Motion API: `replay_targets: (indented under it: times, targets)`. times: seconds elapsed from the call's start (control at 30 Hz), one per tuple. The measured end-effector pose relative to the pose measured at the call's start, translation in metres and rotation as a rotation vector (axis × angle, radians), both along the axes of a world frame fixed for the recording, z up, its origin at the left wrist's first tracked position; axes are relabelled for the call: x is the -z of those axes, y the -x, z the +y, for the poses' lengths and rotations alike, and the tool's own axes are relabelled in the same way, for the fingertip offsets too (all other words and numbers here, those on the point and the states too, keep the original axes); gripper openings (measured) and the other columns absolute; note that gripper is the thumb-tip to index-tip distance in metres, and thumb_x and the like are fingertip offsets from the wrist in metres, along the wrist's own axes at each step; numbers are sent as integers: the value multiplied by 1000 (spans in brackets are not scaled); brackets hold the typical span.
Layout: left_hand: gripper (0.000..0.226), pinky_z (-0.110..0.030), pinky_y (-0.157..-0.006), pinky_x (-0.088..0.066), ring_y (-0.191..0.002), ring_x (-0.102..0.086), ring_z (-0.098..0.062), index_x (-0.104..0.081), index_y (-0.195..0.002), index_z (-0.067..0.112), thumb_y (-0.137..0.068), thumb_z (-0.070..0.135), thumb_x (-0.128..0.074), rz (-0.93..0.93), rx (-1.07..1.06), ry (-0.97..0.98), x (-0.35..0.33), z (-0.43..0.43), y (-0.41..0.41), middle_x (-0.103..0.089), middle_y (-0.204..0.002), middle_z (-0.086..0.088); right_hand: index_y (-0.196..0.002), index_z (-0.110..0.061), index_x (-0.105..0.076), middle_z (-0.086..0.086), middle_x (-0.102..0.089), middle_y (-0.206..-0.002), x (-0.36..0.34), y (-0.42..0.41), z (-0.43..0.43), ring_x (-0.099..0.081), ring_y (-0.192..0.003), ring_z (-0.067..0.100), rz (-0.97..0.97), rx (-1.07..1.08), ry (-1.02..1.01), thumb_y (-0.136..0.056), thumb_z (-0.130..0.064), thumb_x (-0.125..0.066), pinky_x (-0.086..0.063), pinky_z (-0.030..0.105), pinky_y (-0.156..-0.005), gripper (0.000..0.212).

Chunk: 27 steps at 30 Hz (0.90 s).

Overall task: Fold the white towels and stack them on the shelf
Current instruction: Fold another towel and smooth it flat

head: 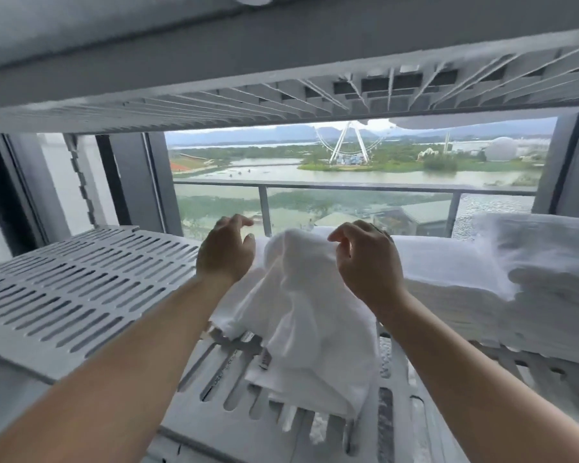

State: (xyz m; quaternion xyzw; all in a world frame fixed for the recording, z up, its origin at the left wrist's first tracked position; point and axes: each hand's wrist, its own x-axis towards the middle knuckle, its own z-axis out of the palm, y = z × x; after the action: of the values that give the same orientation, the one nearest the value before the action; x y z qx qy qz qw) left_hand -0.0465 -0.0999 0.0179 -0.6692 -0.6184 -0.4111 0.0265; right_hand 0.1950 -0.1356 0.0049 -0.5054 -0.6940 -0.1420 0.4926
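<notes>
Head view: fingertips (343, 233) of the right hand (365, 262) pinch the top edge of a crumpled white towel (301, 312) at centre frame. Just left of it, the left hand (224, 255) hovers with fingers loosely curved, grasping nothing visible. The towel drapes down onto a slotted white shelf (81, 279). Folded towels (465, 272) sit stacked on the shelf at right. Behind, a window (348, 168) shows a river and a Ferris wheel (348, 142).
</notes>
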Motion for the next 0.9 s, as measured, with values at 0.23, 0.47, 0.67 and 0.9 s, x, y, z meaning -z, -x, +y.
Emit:
replay_targets:
  times: [0.23,0.47,0.67,0.9]
  targets:
    - [63,-43,-101,-45,-126,-51,-33,-41,-144,21,-90,44,-63,-68,-2,366,53,37,97,-45,-145,-12,-89,-23,-73,-4,-71,-89,-16,122,10,-65,-86,22,-86,-25,7,-82,-15,-58,-51,35,-84,18]
    - [78,-35,-99,-46,-124,-58,-30,-45,-146,13,-81,44,-76,-206,264,361,75,76,139,-61,-138,-12,-110,-23,-68,2,-70,-107,23,208,51,-64,-100,23,-135,125,322,-90,-16,-54,-52,36,-81,26]
    - [15,-34,-74,-48,-97,-65,-32,-64,-73,23,-87,29,-64,-117,355,260,81,78,145,-69,-91,-8,-119,-21,-63,10,-67,-113,57,232,60,-63,-102,32,-131,359,426,-88,-9,-43,-41,34,-76,39]
    - [21,-37,-83,-45,-107,-60,-37,-63,-107,11,-98,27,-51,-146,375,218,79,98,153,-67,-111,-17,-122,-14,-58,15,-67,-114,45,241,77,-61,-109,33,-112,370,497,-93,-21,-50,-44,40,-96,31]
